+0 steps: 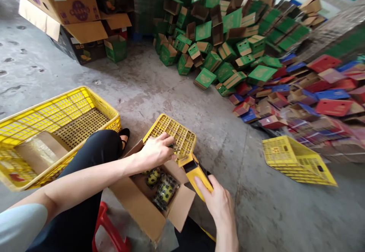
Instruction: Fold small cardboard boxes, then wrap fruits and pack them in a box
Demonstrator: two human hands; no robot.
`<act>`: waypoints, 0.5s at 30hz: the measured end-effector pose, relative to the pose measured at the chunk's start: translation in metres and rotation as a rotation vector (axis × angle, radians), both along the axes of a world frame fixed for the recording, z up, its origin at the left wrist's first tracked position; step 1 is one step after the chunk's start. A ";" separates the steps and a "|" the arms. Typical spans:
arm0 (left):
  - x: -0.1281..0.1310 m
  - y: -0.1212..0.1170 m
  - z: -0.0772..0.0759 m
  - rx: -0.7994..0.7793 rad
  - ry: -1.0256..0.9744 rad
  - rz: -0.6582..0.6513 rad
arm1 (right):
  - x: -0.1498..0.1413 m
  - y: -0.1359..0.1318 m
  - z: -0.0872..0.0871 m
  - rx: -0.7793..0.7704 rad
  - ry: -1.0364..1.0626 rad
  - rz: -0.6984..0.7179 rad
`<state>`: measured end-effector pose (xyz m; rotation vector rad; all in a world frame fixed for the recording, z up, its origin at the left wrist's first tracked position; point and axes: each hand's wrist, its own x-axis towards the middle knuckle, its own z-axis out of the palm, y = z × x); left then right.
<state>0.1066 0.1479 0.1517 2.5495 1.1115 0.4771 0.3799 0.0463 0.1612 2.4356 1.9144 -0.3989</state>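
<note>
An open cardboard box [137, 202] stands tilted between my legs, its flaps spread. Inside are clear-wrapped packs of yellow-green round items with dark spots [167, 192]. My left hand [158, 151] is over the far end of the box, fingers curled; a small dark bit shows at the fingertips, but I cannot make out what it is. My right hand [219, 198] grips a yellow-and-black handheld tool [198, 178] beside the box's right side. The tool's front end meets the near edge of a yellow plastic crate [182, 130] just beyond the box.
At left stands a large yellow crate [85, 92] holding a taped cardboard piece [42, 149]. A red stool [107, 225] is below me. Green boxes [205, 78] and red and blue boxes [333, 107] pile up behind. Another yellow crate [296, 160] lies right. Large cartons [62, 1] stand back left.
</note>
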 end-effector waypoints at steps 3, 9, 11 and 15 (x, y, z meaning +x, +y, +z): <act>0.005 0.009 0.018 0.079 0.031 0.054 | -0.011 0.019 0.002 -0.012 -0.207 -0.078; -0.007 0.061 0.037 0.139 -0.093 0.219 | 0.007 0.027 0.005 -0.040 -0.392 -0.413; -0.008 0.074 0.027 -0.034 -0.218 0.204 | 0.007 0.021 0.014 0.031 -0.389 -0.318; -0.005 0.073 0.000 -0.717 -0.591 0.284 | 0.004 0.006 0.058 0.169 -0.223 -0.121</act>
